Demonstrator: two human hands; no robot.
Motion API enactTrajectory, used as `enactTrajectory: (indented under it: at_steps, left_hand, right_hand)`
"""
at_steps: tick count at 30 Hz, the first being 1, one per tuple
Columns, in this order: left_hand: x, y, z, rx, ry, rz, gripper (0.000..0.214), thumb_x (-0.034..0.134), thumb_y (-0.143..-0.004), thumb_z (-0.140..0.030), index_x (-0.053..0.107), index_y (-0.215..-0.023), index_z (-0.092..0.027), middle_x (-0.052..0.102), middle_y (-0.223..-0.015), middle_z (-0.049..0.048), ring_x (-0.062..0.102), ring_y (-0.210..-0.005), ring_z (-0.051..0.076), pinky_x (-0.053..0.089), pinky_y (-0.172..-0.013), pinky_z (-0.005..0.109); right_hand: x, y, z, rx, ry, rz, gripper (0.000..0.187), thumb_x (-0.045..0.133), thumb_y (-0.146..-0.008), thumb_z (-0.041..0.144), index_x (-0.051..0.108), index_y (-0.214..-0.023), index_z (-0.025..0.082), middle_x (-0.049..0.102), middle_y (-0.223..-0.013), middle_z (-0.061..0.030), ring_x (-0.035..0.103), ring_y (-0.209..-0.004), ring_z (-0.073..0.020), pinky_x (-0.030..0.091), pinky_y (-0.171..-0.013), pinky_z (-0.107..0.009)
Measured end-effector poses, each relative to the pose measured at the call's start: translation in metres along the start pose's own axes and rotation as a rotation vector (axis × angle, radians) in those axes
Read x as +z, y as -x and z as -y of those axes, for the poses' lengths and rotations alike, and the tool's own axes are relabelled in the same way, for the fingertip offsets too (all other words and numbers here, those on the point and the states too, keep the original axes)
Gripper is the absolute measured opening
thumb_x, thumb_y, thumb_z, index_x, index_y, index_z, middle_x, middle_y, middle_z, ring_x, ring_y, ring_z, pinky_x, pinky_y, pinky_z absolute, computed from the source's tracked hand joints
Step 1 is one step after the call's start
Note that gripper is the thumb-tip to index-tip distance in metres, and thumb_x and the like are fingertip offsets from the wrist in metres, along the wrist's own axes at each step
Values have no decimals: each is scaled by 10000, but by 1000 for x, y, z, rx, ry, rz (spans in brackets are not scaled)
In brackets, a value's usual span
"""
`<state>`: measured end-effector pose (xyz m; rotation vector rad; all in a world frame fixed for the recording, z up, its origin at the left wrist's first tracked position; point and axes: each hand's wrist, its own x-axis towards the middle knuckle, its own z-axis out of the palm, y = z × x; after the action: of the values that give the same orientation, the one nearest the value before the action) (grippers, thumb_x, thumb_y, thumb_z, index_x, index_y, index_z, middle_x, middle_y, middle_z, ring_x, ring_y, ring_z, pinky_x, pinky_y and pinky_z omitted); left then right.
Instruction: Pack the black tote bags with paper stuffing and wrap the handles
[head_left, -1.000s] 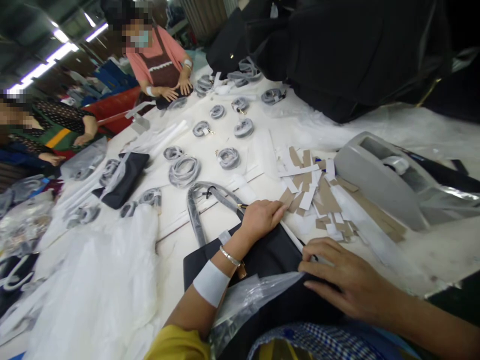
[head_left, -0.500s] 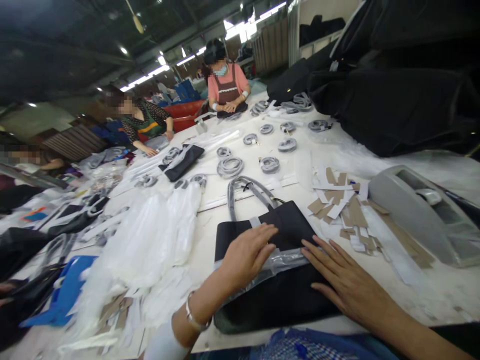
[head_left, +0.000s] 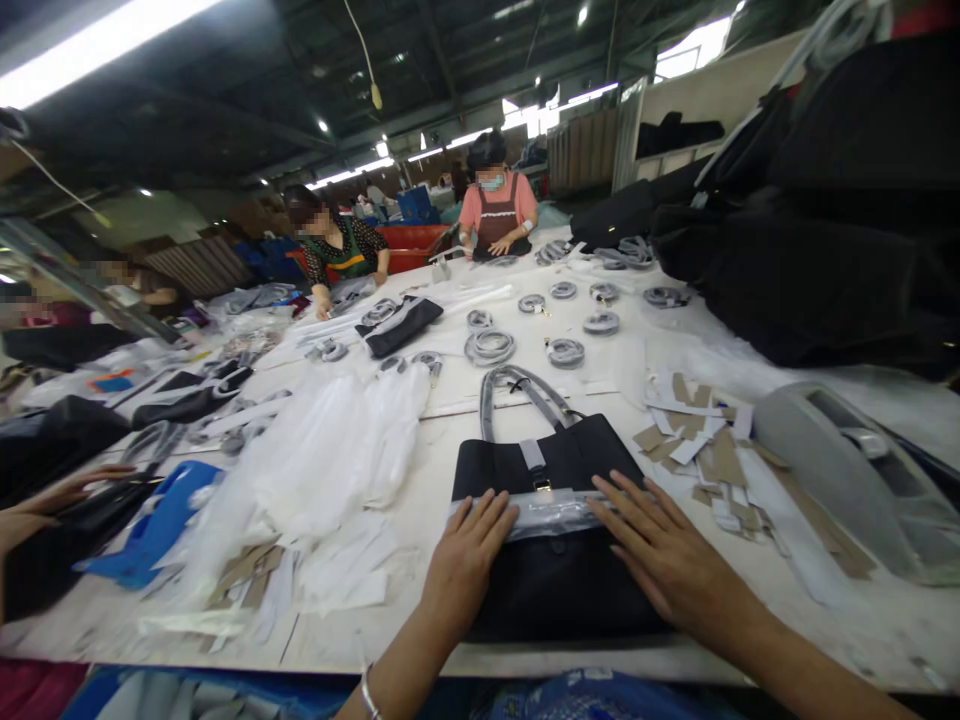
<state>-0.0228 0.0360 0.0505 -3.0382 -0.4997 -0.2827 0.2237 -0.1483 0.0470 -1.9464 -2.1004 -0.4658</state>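
Note:
A black handbag point(head_left: 559, 590) lies flat on the white table in front of me, its wrapped grey handles point(head_left: 525, 385) pointing away. Across its middle runs a strip of clear plastic wrap point(head_left: 551, 512), just below a small buckle tab point(head_left: 534, 458). My left hand point(head_left: 474, 545) rests on the bag's left side, fingers stretched out over the end of the plastic. On the right side, my right hand point(head_left: 660, 545) lies flat with fingers spread, its fingertips touching the plastic's other end. Neither hand grips anything.
White plastic bags point(head_left: 337, 440) are heaped to the left, beside a blue tape dispenser point(head_left: 161, 525). Paper and card scraps point(head_left: 709, 440) and a grey dispenser point(head_left: 847, 480) sit to the right. Coiled straps point(head_left: 491, 347) lie beyond. Co-workers point(head_left: 499, 215) stand across the table; another person's hand point(head_left: 56, 500) is at left.
My left hand has moved from over the buckle tab to the bag's left side, uncovering the tab and buckle. My right hand stays on the right side. The camera view has shifted.

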Motion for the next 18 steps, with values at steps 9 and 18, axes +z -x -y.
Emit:
enactTrajectory:
  at_steps: [9,18]
  left_hand:
    - [-3,-1,-30,7,116,24,609,475,-960,-408,267,-1522,-303,259,-1593,30,262,-1460,284,274,-1176,551]
    - [15,-1,-39,10,169,15,670,488,-944,-496,225,-1533,-318,285,-1582,13,289,-1450,285,267,-1183,543]
  right_hand:
    - [31,-1,7,-122,-41,54,603,548,-934,264,350,-1497,179,432,-1510,-89,438,-1357,-273,417,-1089,-489]
    - [18,-10,-9,-5,-72,-1,553,509,-955,325,387,-1485,223,473,-1480,-72,442,-1357,-273,444,-1078,-495]
